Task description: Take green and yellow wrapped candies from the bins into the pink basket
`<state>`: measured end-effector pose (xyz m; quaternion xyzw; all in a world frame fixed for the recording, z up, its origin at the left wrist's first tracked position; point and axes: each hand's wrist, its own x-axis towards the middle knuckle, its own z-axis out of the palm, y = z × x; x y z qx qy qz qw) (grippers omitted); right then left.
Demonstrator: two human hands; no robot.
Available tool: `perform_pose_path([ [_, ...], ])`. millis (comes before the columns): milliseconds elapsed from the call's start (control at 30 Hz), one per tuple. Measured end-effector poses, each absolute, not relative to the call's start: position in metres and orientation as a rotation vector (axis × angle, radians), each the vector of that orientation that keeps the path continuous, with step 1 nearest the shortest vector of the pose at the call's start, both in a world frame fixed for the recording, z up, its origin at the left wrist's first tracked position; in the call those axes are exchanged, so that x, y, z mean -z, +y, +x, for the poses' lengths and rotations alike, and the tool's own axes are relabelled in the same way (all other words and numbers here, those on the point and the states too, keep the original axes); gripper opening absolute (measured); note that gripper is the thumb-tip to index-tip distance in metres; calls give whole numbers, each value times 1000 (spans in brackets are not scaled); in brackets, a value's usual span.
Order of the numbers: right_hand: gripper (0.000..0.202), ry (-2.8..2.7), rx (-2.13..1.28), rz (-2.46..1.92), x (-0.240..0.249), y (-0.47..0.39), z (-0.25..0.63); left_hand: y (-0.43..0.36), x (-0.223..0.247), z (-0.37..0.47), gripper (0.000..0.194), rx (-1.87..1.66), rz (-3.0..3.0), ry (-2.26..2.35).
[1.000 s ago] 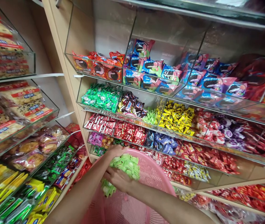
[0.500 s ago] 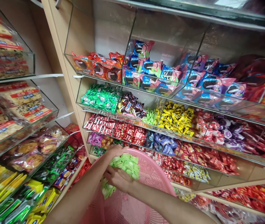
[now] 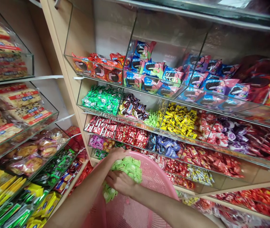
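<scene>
A pink plastic mesh basket (image 3: 162,169) stands low in front of me, with a heap of light-green wrapped candies (image 3: 131,169) against its far left side. My left hand (image 3: 119,154) is at the far rim, its fingers bent over the edge and partly hidden behind the wrist. My right hand (image 3: 120,182) crosses below it, pressed onto the candies with fingers curled in. Some green wrappers show under the right hand's fingers. What lies inside its grip is mostly hidden.
Clear-walled shelf bins ahead hold green candies (image 3: 103,99), Snickers bars (image 3: 133,109), yellow-wrapped candies (image 3: 179,120) and blue cookie packs (image 3: 151,68). Packaged cakes (image 3: 25,101) fill shelves at the left. A wooden upright (image 3: 63,66) separates the two shelf units.
Both hands stay nearly in place. The right hand's fingers shift slightly over the green candies. The view tilts very little.
</scene>
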<state>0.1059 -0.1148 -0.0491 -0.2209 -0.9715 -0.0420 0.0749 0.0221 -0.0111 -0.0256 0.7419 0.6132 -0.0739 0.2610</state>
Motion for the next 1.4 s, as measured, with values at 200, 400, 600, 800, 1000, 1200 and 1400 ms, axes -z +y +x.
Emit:
perform_pose_path([
  [200,7,-2899,119,-691,51,-116,101,-11,28,22,89,193,1997,1665],
  [400,9,-2887,21,-672,50,-116,103,-12,31,19,85,186,1997,1673],
  [600,20,-2760,-227,-709,36,-115,113,-10,36,20,87,174,2007,1668],
  [800,20,-2671,-130,-893,33,-107,123,-10,36,20,88,177,2029,1655],
  [1000,15,-2795,120,-865,53,-107,116,-12,28,22,84,204,2049,1642],
  [1200,14,-2799,144,-921,57,-111,105,-14,23,22,83,202,2040,1661],
  [1400,16,-2784,63,-985,49,-111,103,-14,20,20,80,210,2015,1680],
])
